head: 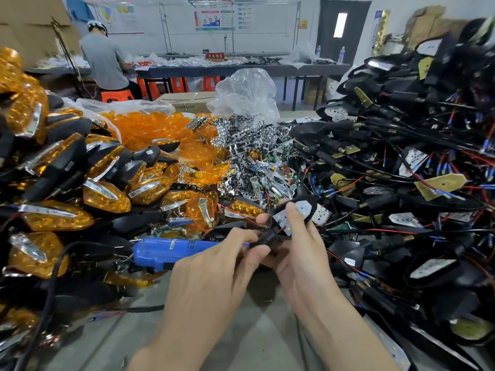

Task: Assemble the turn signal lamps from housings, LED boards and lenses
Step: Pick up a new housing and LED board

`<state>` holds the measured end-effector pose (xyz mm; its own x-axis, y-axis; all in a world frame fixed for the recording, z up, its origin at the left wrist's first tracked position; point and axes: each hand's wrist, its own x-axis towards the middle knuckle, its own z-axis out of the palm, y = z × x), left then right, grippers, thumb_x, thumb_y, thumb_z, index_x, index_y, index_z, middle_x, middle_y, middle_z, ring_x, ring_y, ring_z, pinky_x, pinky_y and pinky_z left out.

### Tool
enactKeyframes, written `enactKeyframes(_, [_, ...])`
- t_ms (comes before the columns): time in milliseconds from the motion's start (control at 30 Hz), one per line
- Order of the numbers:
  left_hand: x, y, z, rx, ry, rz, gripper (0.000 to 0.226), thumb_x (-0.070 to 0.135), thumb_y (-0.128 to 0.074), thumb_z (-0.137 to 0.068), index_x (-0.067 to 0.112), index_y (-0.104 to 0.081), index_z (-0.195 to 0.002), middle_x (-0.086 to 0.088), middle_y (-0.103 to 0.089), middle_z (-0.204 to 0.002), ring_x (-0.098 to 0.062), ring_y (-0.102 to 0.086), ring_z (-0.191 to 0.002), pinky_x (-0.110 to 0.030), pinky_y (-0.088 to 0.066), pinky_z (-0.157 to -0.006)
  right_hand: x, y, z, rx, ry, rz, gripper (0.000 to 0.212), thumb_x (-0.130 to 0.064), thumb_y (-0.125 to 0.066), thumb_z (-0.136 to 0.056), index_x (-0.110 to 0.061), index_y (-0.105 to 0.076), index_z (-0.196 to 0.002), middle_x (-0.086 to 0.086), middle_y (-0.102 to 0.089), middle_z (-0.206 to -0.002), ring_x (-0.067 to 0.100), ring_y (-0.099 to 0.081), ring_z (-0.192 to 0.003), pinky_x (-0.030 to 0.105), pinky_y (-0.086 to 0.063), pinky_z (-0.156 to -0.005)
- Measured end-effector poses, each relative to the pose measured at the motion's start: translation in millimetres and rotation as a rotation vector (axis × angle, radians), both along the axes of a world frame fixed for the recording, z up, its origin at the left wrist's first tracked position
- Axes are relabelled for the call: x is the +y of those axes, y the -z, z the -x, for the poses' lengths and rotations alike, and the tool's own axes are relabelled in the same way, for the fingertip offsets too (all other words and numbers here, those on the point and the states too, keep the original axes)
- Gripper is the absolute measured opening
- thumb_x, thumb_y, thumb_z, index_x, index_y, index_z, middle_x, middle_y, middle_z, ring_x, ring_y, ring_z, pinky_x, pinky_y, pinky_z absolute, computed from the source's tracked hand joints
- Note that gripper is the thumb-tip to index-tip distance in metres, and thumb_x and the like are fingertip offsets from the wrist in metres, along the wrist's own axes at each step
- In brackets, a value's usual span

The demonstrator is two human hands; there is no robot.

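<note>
My right hand (297, 236) grips a black lamp housing (308, 203) with a white LED board (281, 219) lying in it, thumb laid across the board. My left hand (222, 263) pinches the housing's black stem (263, 241) just left of it. A red wire runs from the board past my fingers. Both hands meet over the middle of the bench, in front of the heaps of parts.
A blue electric screwdriver (171, 250) lies left of my hands. Finished amber lamps (101, 194) pile at the left, loose amber lenses (150, 127) behind, chrome reflectors (254, 145) in the middle, wired black housings (401, 156) at the right. A person (104, 60) sits at a far table.
</note>
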<state>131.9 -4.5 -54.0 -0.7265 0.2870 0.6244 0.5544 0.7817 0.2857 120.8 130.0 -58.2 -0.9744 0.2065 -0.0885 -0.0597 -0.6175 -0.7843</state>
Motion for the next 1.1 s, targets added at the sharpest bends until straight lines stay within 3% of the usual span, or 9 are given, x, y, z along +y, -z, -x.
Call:
enactKeyframes(100, [-8,0,1,-0.027,-0.018,-0.070,0.036,0.053,-0.025,-0.104,0.040,-0.059,-0.102,0.022,-0.051,-0.062,0.003,-0.047,-0.055,-0.015,-0.033,-0.048,6,-2,2,0.002,0.054,-0.029,0.016,-0.035,-0.049,-0.105,-0.023,-0.059,-0.105,0.005,-0.073,-0.077,0.023,-0.068,-0.058,0.036,-0.057,-0.051])
enactKeyframes(267, [-21,-2,6,-0.054,-0.088,-0.205,0.046,0.054,-0.015,-0.103,0.037,-0.057,-0.098,0.015,-0.059,-0.069,-0.005,-0.056,-0.061,-0.035,-0.048,-0.053,20,-6,5,-0.085,0.117,0.111,0.020,-0.035,-0.047,-0.107,-0.019,-0.057,-0.100,0.006,-0.067,-0.067,0.023,-0.061,-0.048,0.036,-0.056,-0.047])
enactKeyframes(433, [-22,1,10,-0.084,-0.098,-0.186,0.049,0.055,-0.015,-0.102,0.034,-0.059,-0.095,0.011,-0.059,-0.068,-0.007,-0.057,-0.062,-0.041,-0.050,-0.058,22,-5,7,-0.128,0.127,0.155,0.039,-0.051,-0.045,-0.104,-0.015,-0.058,-0.097,0.006,-0.067,-0.066,0.022,-0.060,-0.047,0.036,-0.056,-0.047])
enactKeyframes(667, [-30,-25,68,-0.193,-0.059,-0.232,0.028,0.049,-0.032,-0.102,0.037,-0.057,-0.103,0.011,-0.063,-0.072,-0.006,-0.059,-0.058,-0.035,-0.052,-0.054,20,-1,9,-0.100,0.154,0.134,0.035,-0.048,-0.046,-0.106,-0.016,-0.057,-0.096,0.007,-0.066,-0.066,0.022,-0.057,-0.046,0.036,-0.058,-0.052])
enactKeyframes(767, [-25,-40,122,-0.294,-0.110,-0.116,0.024,0.033,-0.042,-0.103,0.023,-0.057,-0.119,0.008,-0.064,-0.083,-0.005,-0.055,-0.056,-0.024,-0.043,-0.050,19,-2,11,-0.085,0.150,0.162,0.032,-0.046,-0.046,-0.106,-0.015,-0.055,-0.100,0.008,-0.067,-0.069,0.021,-0.058,-0.047,0.035,-0.057,-0.052])
enactKeyframes(867, [-14,-50,165,-0.393,-0.134,0.134,0.038,0.030,-0.044,-0.103,0.015,-0.048,-0.138,-0.007,-0.057,-0.125,-0.017,-0.062,-0.081,-0.029,-0.049,-0.062,20,-2,14,-0.067,0.150,0.182,0.033,-0.044,-0.044,-0.107,-0.014,-0.055,-0.102,0.009,-0.069,-0.073,0.020,-0.059,-0.049,0.033,-0.056,-0.051])
enactKeyframes(933, [-6,-51,182,-0.469,-0.141,0.322,0.045,0.032,-0.045,-0.102,0.015,-0.041,-0.144,-0.014,-0.047,-0.139,-0.024,-0.061,-0.095,-0.033,-0.053,-0.072,21,-1,14,-0.058,0.152,0.178,0.034,-0.044,-0.044,-0.108,-0.012,-0.055,-0.105,0.009,-0.069,-0.076,0.020,-0.059,-0.050,0.034,-0.056,-0.052])
enactKeyframes(1000, [0,-49,191,-0.541,-0.131,0.437,0.046,0.033,-0.046,-0.102,0.014,-0.041,-0.144,-0.016,-0.047,-0.139,-0.027,-0.060,-0.102,-0.037,-0.053,-0.086,22,1,15,-0.051,0.149,0.175,0.034,-0.044,-0.044,-0.107,-0.011,-0.055,-0.107,0.009,-0.068,-0.077,0.021,-0.058,-0.050,0.034,-0.056,-0.052])
enactKeyframes(1100, [1,-51,197,-0.546,-0.185,0.540,0.037,0.031,-0.041,-0.103,0.011,-0.050,-0.133,-0.012,-0.060,-0.117,-0.026,-0.060,-0.093,-0.040,-0.054,-0.085,23,1,16,-0.046,0.156,0.178,0.032,-0.042,-0.044,-0.108,-0.012,-0.054,-0.105,0.009,-0.068,-0.076,0.021,-0.057,-0.049,0.035,-0.056,-0.052])
